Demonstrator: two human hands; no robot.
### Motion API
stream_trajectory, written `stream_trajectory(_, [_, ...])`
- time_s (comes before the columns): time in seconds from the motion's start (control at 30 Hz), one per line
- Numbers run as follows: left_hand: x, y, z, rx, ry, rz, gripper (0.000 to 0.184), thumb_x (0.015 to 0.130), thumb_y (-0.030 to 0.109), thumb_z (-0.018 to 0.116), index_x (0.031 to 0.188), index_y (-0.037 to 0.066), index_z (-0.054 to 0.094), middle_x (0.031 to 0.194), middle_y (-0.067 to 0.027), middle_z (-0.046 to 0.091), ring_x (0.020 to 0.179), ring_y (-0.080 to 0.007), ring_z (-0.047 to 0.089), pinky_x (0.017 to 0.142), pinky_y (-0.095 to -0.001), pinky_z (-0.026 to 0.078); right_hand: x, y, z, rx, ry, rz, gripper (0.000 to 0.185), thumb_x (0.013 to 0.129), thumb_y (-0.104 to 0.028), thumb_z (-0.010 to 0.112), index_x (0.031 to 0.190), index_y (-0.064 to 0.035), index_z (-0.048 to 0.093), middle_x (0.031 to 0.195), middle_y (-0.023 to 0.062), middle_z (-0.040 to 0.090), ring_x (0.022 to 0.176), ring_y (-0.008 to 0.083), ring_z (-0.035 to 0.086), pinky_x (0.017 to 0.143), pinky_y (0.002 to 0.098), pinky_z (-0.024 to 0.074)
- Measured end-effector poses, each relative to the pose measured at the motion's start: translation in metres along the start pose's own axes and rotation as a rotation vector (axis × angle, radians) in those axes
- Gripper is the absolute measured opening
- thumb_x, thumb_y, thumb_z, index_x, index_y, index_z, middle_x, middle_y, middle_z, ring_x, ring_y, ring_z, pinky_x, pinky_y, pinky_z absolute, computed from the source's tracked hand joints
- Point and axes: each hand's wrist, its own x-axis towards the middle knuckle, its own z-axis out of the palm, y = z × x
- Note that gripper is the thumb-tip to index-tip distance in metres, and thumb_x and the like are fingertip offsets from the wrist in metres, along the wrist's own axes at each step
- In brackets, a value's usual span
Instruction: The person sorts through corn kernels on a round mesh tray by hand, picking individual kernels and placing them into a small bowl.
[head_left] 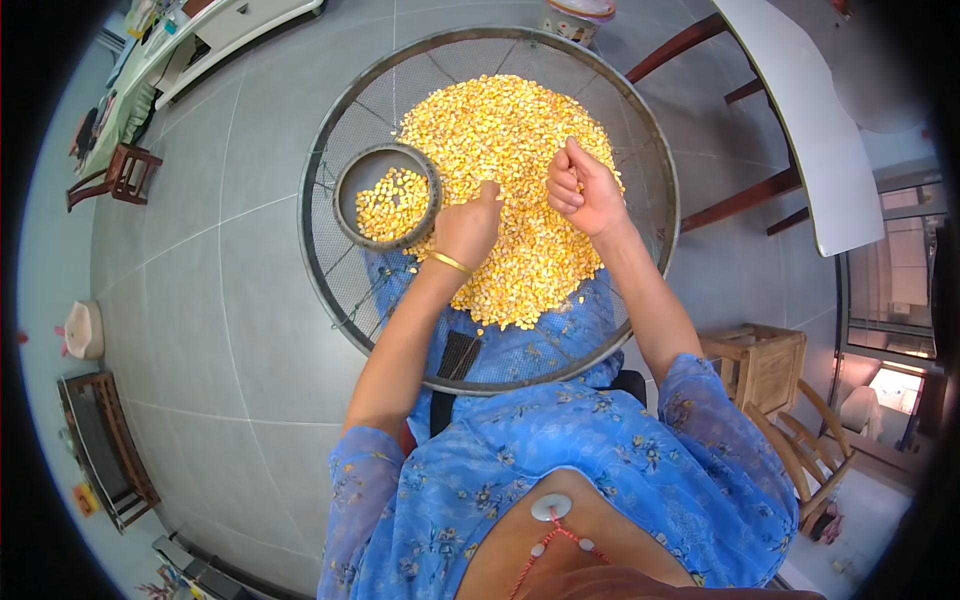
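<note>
A heap of yellow corn kernels [520, 270] lies in a wide round mesh sieve [305, 215] resting across my lap. Inside the sieve at the left sits a small round bowl [348, 222] with some kernels in it. My left hand [468, 228], with a gold bangle at its wrist, is over the heap close to the bowl's right side. It is closed, back upward, and hides what is in its fingers. My right hand [588, 192] is over the right part of the heap, fingers curled inward and thumb up. Whatever it may hold is hidden.
A white table [820, 130] with dark wooden legs stands at the upper right. Beyond the sieve is a container [572, 22]. A wooden stool [755, 365] and a chair [805, 450] are at the right, a small wooden stool [122, 175] at the far left.
</note>
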Motion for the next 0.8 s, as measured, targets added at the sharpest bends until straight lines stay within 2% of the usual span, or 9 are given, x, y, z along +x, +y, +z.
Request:
stream_trajectory(0.1, [0.003,0.001,0.014,0.198,-0.017,0.082,0.014,0.082,0.011,0.046,0.092,0.001,0.049,0.058,-0.0119,0.061,0.053,-0.0271,0.062,0.047,-0.039,0.049,0.001,0.006,-0.003,-0.093,-0.031,0.015,0.033,0.097,-0.033,0.04,0.078,-0.0084,0.051,0.05,-0.0038,0.035,0.036,0.0061,0.026,0.034,0.0218,0.0215])
stream_trajectory(0.43, [0.008,-0.001,0.025,0.244,-0.1,0.045,0.009,0.084,0.014,0.048,0.087,0.006,0.049,0.06,-0.0137,0.061,0.053,-0.027,0.062,0.044,-0.0391,0.047,-0.002,0.006,0.002,-0.184,-0.047,0.049,0.031,0.097,-0.029,0.041,0.08,-0.006,0.052,0.048,-0.0048,0.032,0.037,0.0052,0.025,0.034,0.0211,0.0214])
stream_trajectory(0.5, [0.011,-0.002,0.018,-0.239,0.042,-0.067,0.01,0.087,0.017,0.05,0.089,0.007,0.051,0.055,-0.0094,0.057,0.046,-0.0212,0.057,0.037,-0.0328,0.039,-0.003,0.003,0.001,-0.155,-0.047,0.04,0.03,0.097,-0.028,0.041,0.08,-0.0058,0.052,0.048,-0.0048,0.032,0.037,0.0049,0.026,0.034,0.0209,0.0218])
stream_trajectory(0.53, [0.012,-0.003,0.012,-0.241,0.038,-0.062,0.01,0.087,0.017,0.05,0.089,0.007,0.051,0.055,-0.0094,0.057,0.046,-0.0212,0.057,0.037,-0.0328,0.039,-0.003,0.001,0.002,-0.09,-0.057,0.038,0.028,0.097,-0.027,0.041,0.083,-0.0052,0.053,0.048,-0.005,0.033,0.037,0.0047,0.026,0.034,0.0207,0.022])
stream_trajectory(0.6, [0.017,-0.003,-0.01,-1.265,-0.154,-0.493,0.012,0.088,0.018,0.054,0.087,0.007,0.051,0.05,-0.0013,0.044,0.039,-0.012,0.04,0.035,-0.0239,0.029,-0.003,-0.001,0.002,-0.024,-0.065,0.032,0.026,0.097,-0.025,0.042,0.085,-0.0046,0.054,0.049,-0.0053,0.033,0.037,0.0046,0.027,0.034,0.0205,0.0222])
stream_trajectory(0.63, [0.013,0.001,-0.027,-1.52,-0.168,-0.521,0.01,0.091,0.018,0.049,0.088,0.008,0.052,0.052,0.0025,0.039,0.041,-0.0067,0.034,0.035,-0.0201,0.024,-0.003,-0.001,0.003,-0.065,-0.049,0.015,0.024,0.097,-0.023,0.042,0.088,-0.0037,0.054,0.049,-0.0059,0.032,0.038,0.0043,0.027,0.035,0.0202,0.0223])
stream_trajectory(0.67, [0.012,-0.005,-0.028,-1.52,-0.169,-0.521,0.01,0.091,0.018,0.049,0.088,0.008,0.052,0.052,0.0025,0.039,0.041,-0.0067,0.034,0.035,-0.0201,0.024,-0.002,-0.001,0.004,-0.106,-0.033,-0.002,0.022,0.096,-0.021,0.043,0.091,-0.0029,0.055,0.049,-0.0065,0.032,0.038,0.004,0.027,0.035,0.0198,0.0223])
stream_trajectory(0.73, [0.01,-0.019,-0.029,-2.084,-0.201,-0.388,0.012,0.09,0.017,0.044,0.088,0.008,0.052,0.054,-0.0003,0.039,0.041,-0.0091,0.033,0.035,-0.0212,0.024,-0.002,0.005,0.002,-0.232,-0.048,-0.003,0.022,0.096,-0.021,0.044,0.092,-0.0023,0.055,0.05,-0.0064,0.033,0.038,0.0037,0.027,0.036,0.0199,0.022])
stream_trajectory(0.8, [0.009,-0.026,-0.028,-2.184,-0.214,-0.343,0.014,0.091,0.016,0.041,0.087,0.007,0.052,0.056,-0.002,0.04,0.042,-0.0097,0.034,0.035,-0.0208,0.025,-0.001,0.012,0.002,-0.362,-0.065,0.0,0.022,0.096,-0.02,0.044,0.094,-0.0016,0.056,0.051,-0.0062,0.034,0.039,0.0034,0.026,0.036,0.02,0.0217])
